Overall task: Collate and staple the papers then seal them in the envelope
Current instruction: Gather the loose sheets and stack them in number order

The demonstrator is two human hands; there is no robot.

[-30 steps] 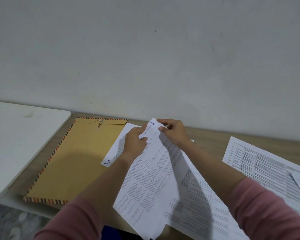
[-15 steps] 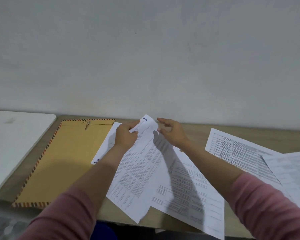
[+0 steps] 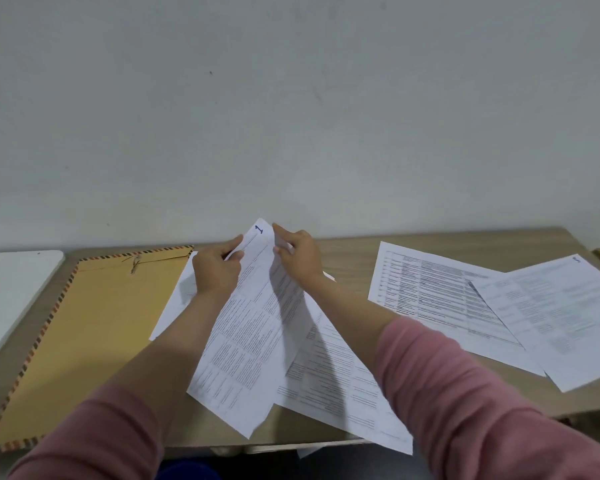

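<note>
Two hands pinching top corner of page 1 (image 3: 246,327), lifted over bench (image 3: 354,258): left hand (image 3: 217,271) gripping, right hand (image 3: 298,258) fingering edge. Advice: squaring corners before stapling, keeping number order. Envelope (image 3: 94,334) lying left; loose sheets (image 3: 499,306) right. Stapler not showing; print unreadable; sheet under left hand mostly hidden.

Plain grey-white wall (image 3: 291,98), wooden table (image 3: 354,261), possibly white board (image 3: 11,282) left

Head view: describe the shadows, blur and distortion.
Head view: the arms cast soft shadows on the brown striped-edge envelope and the printed sheet numbered 1; print is too blurred to read; the wooden table edge bows, showing wide-angle distortion; no glare.
</note>
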